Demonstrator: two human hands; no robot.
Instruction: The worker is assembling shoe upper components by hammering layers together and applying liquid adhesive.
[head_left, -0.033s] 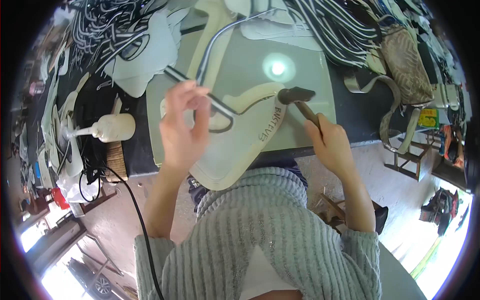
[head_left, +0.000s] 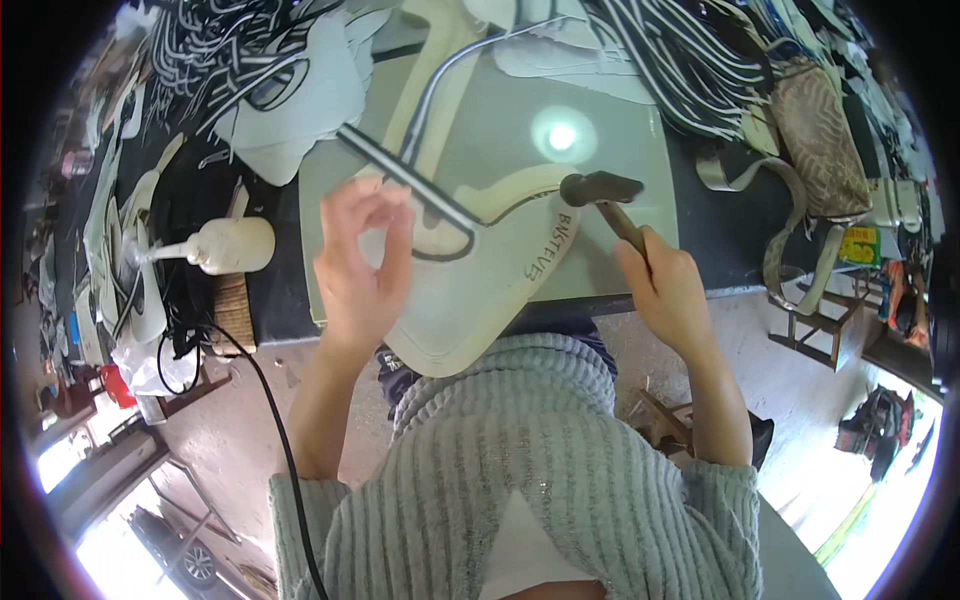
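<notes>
My left hand (head_left: 362,262) is slightly blurred above the board, its fingers loosely curled with a gap to the thumb. Nothing shows in it. Just beyond its fingertips runs a black-and-white strip (head_left: 430,198), which bends back in a loop over a pale, curved flat piece (head_left: 470,300). That piece has dark lettering along its right side and overhangs the table's near edge. A thin dark line follows its inner curve. In my right hand (head_left: 668,285) is the wooden handle of a hammer (head_left: 604,188); its dark head sits over the piece's upper right tip.
A greenish work board (head_left: 630,245) lies on the dark table. White squeeze bottle (head_left: 236,246) and black cable (head_left: 268,400) are at left. Bundles of striped strips (head_left: 690,70) and white sheets (head_left: 575,75) lie at the back. A patterned roll (head_left: 818,140) stands right, beside a curled band (head_left: 785,185).
My left fingers have come off the front of the striped strip, which now shows unbroken and straighter. The right hand and hammer stay nearly the same. The whole view has shifted slightly.
</notes>
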